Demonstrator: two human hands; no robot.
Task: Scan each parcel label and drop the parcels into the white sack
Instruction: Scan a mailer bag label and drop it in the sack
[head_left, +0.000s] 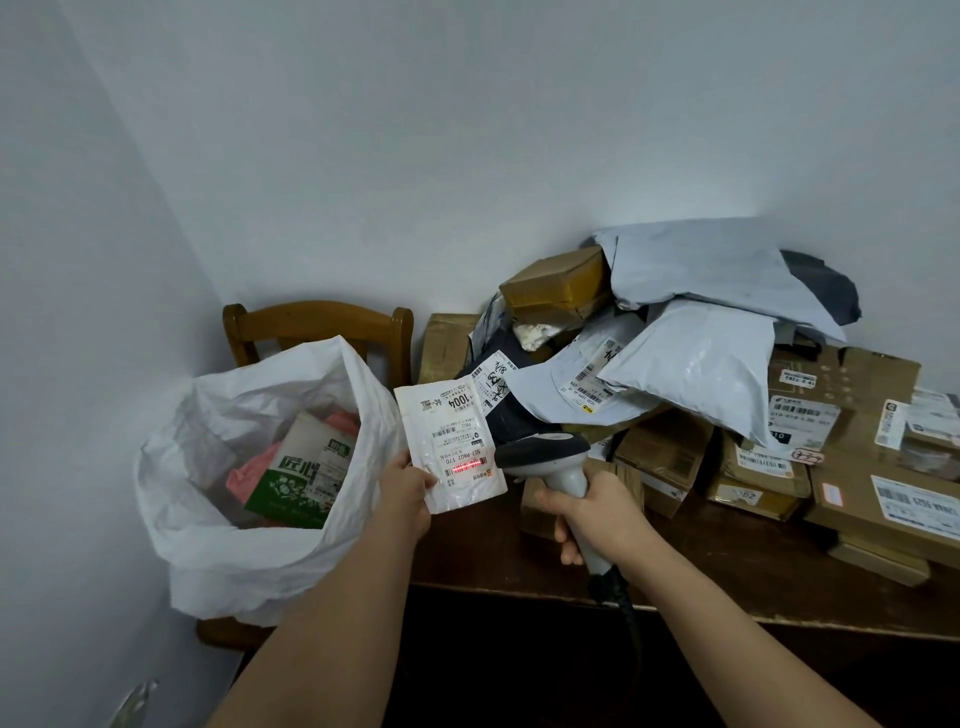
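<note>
Mid-scan on a small white parcel

My left hand (408, 486) pinches the parcel (451, 447) label-up just beside the white sack (234, 499) — quick drop after — while my right hand (584, 514) grips the scanner (550, 457), red beam across the barcode.

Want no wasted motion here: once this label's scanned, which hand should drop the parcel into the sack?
Left. The left hand already holds the parcel beside the open sack; the right hand grips the scanner.
</note>
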